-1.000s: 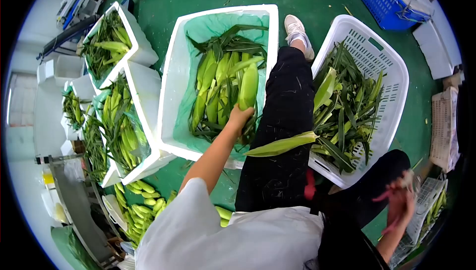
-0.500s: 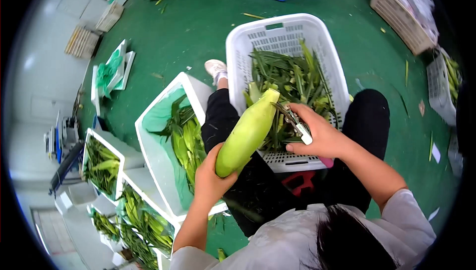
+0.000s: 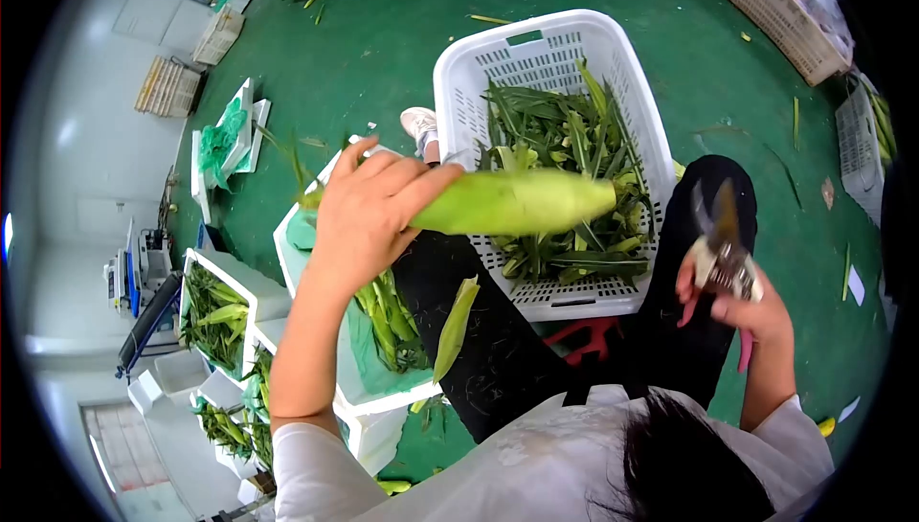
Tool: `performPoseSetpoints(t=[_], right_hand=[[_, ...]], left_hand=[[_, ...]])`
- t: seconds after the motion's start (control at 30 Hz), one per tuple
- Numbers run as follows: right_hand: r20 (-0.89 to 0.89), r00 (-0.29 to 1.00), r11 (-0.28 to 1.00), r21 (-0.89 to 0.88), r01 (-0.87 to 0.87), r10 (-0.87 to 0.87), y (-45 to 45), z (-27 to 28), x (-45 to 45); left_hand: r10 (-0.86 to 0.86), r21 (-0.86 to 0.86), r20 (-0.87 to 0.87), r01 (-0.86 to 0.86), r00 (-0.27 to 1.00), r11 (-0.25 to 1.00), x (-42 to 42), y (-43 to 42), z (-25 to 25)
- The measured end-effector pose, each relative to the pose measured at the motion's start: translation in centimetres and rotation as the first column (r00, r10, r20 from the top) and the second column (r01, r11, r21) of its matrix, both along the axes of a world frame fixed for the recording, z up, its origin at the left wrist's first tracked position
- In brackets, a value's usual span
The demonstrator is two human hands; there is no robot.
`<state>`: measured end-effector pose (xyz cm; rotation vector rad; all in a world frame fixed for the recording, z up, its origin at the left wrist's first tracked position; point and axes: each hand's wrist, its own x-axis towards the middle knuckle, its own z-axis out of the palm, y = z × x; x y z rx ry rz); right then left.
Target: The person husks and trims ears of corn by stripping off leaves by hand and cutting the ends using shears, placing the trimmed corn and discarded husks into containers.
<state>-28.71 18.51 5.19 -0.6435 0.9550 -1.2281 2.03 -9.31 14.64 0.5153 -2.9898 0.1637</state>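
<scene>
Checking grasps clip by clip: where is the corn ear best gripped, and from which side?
Probably around the left end of the corn ear, from above, as the left hand does: the ear is long, rounded and lies crosswise, leaving its blunt right end free toward the shears.

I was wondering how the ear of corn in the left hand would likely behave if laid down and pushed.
The ear of corn would probably roll, given its long, rounded shape. It is likely stiff too, since it juts out straight from the left hand, which grips it near one end.
</scene>
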Motion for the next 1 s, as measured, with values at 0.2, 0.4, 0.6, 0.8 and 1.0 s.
performPoseSetpoints(t=[0.2,0.4,0.6,0.8,1.0], right_hand=[[-0.112,0.990,0.996,0.043,-0.083,0.088,-2.7,-1.9,3.4],[-0.344,0.920,0.981,-0.027,0.191,-0.188,-2.2,-4.1,11.1],[-0.682,0.731,0.999,0.017,-0.027,0.032,-3.4,-2.8,9.8],[-0.671,0.712,0.936,-0.073,-0.345,0.210,-6.6,-2.9,3.8],[-0.672,0.712,0.897,-0.161,-0.411,0.205,-6.9,-2.5,3.1]], left_hand=[[-0.330,0.053,-0.178,0.344,0.927,0.937,-6.0,3.1,-3.6],[0.664,0.917,-0.339,0.078,0.666,0.390,-3.5,11.2,-10.0],[0.864,0.961,0.040,0.217,0.501,-0.170,-2.0,13.6,-13.2],[0.509,0.985,0.011,-0.098,0.860,0.144,0.1,12.0,-10.6],[0.412,0.954,0.144,-0.015,0.900,-0.300,1.4,10.5,-11.7]])
